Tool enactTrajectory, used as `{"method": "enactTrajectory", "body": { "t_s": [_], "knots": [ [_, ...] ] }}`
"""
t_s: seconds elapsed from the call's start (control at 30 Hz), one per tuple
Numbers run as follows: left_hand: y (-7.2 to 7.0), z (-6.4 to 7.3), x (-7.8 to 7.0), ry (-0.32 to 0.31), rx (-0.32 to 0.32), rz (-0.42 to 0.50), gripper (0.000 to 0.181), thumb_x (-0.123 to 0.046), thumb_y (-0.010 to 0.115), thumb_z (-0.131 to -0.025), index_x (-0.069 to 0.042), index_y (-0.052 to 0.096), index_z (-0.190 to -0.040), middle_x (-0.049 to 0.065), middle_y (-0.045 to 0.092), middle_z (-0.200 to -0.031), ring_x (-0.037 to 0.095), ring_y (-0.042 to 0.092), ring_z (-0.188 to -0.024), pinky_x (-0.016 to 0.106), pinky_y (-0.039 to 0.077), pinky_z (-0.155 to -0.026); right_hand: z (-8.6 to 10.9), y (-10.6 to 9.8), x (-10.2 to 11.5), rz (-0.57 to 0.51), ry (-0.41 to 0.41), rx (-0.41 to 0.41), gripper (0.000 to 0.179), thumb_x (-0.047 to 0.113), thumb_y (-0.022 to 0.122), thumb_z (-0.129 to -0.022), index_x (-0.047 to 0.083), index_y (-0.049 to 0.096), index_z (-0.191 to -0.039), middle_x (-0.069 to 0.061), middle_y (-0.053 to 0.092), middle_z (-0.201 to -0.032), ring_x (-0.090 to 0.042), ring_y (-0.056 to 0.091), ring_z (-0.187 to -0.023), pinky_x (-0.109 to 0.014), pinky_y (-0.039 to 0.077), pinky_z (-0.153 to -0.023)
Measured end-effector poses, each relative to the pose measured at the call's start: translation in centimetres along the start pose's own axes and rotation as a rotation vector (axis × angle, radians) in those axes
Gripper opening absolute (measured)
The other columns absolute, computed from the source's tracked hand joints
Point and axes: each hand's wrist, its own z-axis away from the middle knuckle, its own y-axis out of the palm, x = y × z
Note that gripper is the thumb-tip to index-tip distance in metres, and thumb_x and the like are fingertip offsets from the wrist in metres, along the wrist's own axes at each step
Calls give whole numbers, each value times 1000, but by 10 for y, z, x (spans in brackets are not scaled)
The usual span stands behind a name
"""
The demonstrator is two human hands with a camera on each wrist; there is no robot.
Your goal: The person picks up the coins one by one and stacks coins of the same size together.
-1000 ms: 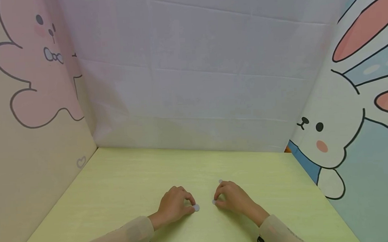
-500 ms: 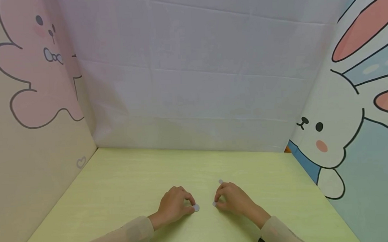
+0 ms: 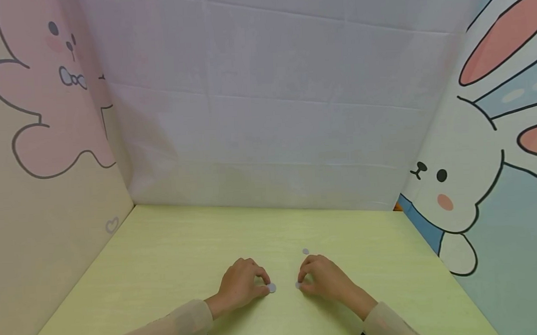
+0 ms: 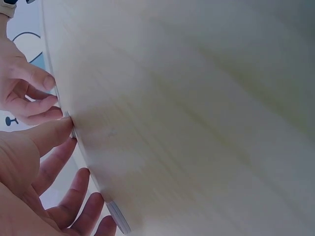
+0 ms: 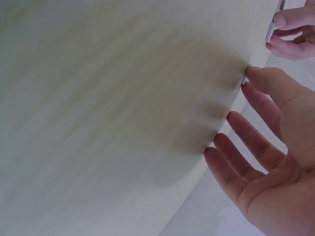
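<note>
In the head view my left hand (image 3: 243, 282) pinches a small flat grey disc (image 3: 272, 288) between thumb and forefinger, low over the yellow table. To its right, my right hand (image 3: 326, 280) pinches a smaller-looking grey disc (image 3: 298, 285), mostly covered by the fingertips. Just beyond the right hand lies another grey disc (image 3: 305, 251). The left wrist view shows the thumb and forefinger on a thin disc (image 4: 74, 132); a grey piece with a lined edge (image 4: 118, 217) sits by the little finger. In the right wrist view only a sliver of disc (image 5: 244, 79) shows between the fingertips.
The yellow tabletop (image 3: 199, 235) runs back to a pale hanging cloth (image 3: 266, 107). A side panel with a pink cartoon figure (image 3: 50, 112) stands at left, one with a white rabbit (image 3: 458, 179) at right.
My right hand has slid a little toward me with its disc, uncovering more of the disc beyond it. The left hand and its disc have stayed in place.
</note>
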Motion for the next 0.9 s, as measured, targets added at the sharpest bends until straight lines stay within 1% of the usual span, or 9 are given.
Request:
{"method": "enactTrajectory", "body": {
  "t_s": [0.37,0.9],
  "knots": [
    [0,1,0,2,1,1,12,-30,94,-81,-27,82,-84,-6,72,-97,18,58,-89,33,48,-70,3,1,2,-4,1,-5,7,16,88,-85,19,83,-85,6,72,-100,-17,67,-96,-40,58,-89],
    [0,1,2,13,-2,-3,13,-30,94,-81,-28,82,-85,-6,72,-97,17,58,-88,31,46,-69,4,-1,3,-20,23,7,6,18,88,-88,20,82,-85,8,71,-101,-16,67,-97,-42,58,-90]
  ]
}}
